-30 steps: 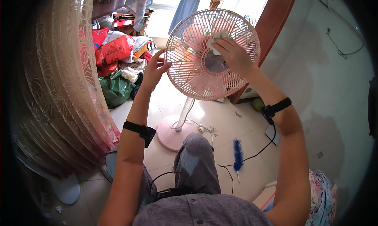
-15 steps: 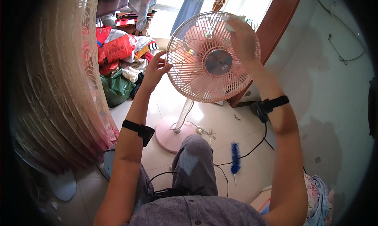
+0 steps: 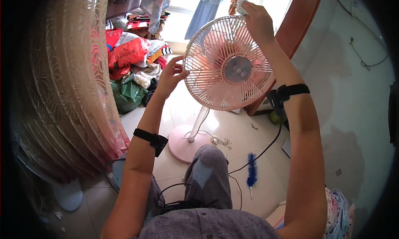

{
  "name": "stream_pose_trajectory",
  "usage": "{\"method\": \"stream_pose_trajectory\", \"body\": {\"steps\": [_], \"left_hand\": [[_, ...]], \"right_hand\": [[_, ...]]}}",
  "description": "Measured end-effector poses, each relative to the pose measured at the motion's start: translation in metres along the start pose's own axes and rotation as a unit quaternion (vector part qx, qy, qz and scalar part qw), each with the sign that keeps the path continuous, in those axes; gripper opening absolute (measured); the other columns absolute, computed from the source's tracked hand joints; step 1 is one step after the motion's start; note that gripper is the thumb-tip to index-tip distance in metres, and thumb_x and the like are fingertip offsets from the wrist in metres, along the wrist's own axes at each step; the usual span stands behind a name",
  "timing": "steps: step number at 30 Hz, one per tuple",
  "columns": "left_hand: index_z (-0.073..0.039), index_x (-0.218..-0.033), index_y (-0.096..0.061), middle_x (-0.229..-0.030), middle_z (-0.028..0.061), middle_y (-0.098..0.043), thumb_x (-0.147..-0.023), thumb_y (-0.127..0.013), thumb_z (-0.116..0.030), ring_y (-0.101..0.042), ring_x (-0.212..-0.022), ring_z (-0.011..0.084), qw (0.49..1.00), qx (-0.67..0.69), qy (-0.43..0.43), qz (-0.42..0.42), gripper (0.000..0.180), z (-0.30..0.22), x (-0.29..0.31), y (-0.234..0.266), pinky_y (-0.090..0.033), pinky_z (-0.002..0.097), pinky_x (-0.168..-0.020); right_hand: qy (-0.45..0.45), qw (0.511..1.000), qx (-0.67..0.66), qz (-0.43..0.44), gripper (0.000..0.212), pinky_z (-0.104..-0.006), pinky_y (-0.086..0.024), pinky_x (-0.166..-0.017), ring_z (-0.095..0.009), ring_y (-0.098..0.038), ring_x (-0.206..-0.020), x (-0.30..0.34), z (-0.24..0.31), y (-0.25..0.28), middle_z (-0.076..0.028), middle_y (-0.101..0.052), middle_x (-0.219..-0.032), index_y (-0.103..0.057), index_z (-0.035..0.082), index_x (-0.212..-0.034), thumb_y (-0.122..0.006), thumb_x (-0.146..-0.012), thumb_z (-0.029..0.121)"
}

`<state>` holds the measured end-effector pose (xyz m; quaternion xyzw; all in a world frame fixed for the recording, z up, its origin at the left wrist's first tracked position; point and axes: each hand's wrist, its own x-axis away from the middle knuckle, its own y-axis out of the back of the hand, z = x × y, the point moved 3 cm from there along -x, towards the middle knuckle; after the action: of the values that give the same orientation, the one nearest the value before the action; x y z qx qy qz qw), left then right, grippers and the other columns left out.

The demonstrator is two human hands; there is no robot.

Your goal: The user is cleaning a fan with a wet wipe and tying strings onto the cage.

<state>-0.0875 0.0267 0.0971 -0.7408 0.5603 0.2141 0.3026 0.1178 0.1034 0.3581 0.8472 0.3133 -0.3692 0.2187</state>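
Standing on the tiled floor (image 3: 266, 143), the pink pedestal fan (image 3: 237, 69) faces the seated person, its round base (image 3: 178, 146) just beyond the bent knee and between the curtain (image 3: 62, 93) on the left edge and the wall on the right. Being this close, I judge, lets both arms reach the grille without the fan being lifted.

The left hand (image 3: 169, 77) is narrow, thumb and fingers pinching the left edge of the grille. That light grip seems meant to steady the head, since a head on a slim pole would probably swing if pressed from one side only.

The right hand (image 3: 259, 22) is raised at the grille's upper right edge, fingers closed round a crumpled pale cloth (image 3: 241, 7). Bunched small like that, it likely suits the curved rim; whether it touches the wires I cannot tell.

A blue feather duster (image 3: 252, 170) lies on the floor right of the base, near the knee, perhaps set down within reach. Bags and clothes (image 3: 128, 52) are heaped by the curtain, apart from the fan.
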Motion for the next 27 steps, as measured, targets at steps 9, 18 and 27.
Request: {"method": "stream_pose_trajectory", "body": {"steps": [9, 18, 27], "left_hand": [[-0.007, -0.131, -0.049, -0.090, 0.0034, -0.056, -0.080, -0.072, -0.008, -0.058, -0.086, 0.0139, 0.999, -0.031, -0.012, -0.017, 0.056, 0.000, -0.001, 0.005, -0.051, 0.0281, -0.074], [-0.007, -0.133, -0.045, -0.096, 0.0052, -0.057, -0.082, -0.069, -0.008, -0.057, -0.089, 0.0128, 0.999, -0.032, 0.005, 0.017, 0.055, -0.010, 0.005, 0.002, -0.047, 0.0275, -0.079], [-0.006, -0.133, -0.044, -0.096, 0.0062, -0.058, -0.083, -0.067, -0.007, -0.057, -0.087, 0.0133, 0.999, -0.034, -0.021, 0.024, 0.054, -0.007, -0.002, -0.001, -0.048, 0.0282, -0.079]], "right_hand": [[0.000, 0.992, -0.115, 0.061, 0.035, -0.0354, -0.050, -0.089, -0.026, -0.059, -0.100, 0.049, 0.074, 0.008, -0.006, -0.062, -0.112, -0.064, 0.007, -0.109, -0.059, -0.076, -0.002], [0.233, 0.938, -0.156, 0.203, 0.038, -0.0349, -0.053, -0.089, -0.026, -0.061, -0.099, 0.047, 0.077, 0.009, -0.008, -0.062, -0.111, -0.060, 0.008, -0.117, -0.060, -0.080, 0.001], [0.153, 0.986, -0.061, 0.017, 0.034, -0.0338, -0.051, -0.086, -0.025, -0.060, -0.098, -0.003, 0.055, -0.008, -0.006, -0.063, -0.110, -0.063, 0.009, -0.113, -0.063, -0.079, 0.005]]}}
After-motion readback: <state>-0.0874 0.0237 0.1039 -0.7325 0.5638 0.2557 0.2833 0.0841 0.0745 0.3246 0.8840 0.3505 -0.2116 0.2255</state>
